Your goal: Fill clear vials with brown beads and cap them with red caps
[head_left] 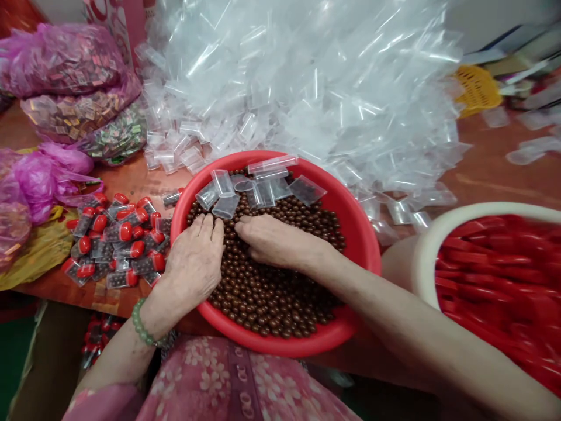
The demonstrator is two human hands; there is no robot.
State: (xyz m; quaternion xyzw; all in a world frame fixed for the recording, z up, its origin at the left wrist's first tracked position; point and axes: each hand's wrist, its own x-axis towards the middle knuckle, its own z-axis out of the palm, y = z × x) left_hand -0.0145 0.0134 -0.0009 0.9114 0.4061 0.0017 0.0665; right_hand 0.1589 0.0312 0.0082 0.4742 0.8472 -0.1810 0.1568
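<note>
A red plastic basin (366,245) holds many small round brown balls (280,304), like chocolate balls. Several clear plastic cases (225,204) lie on the balls at the far side. Over the basin's left rim, my left hand (197,251) rests with fingers stretched forward, fingertips on the balls close to the nearest clear case. Beside it, my right hand (274,240) reaches in from the right, its fingers curled down at the balls. Whatever its fingertips may hold is hidden.
Behind the basin rises a large heap of clear cases (307,76). Filled cases with red caps (127,234) lie to the left, near pink bags (74,58) of small packets. A white tub (425,257) of red caps (499,269) stands right. A yellow basket (477,90) is farther back.
</note>
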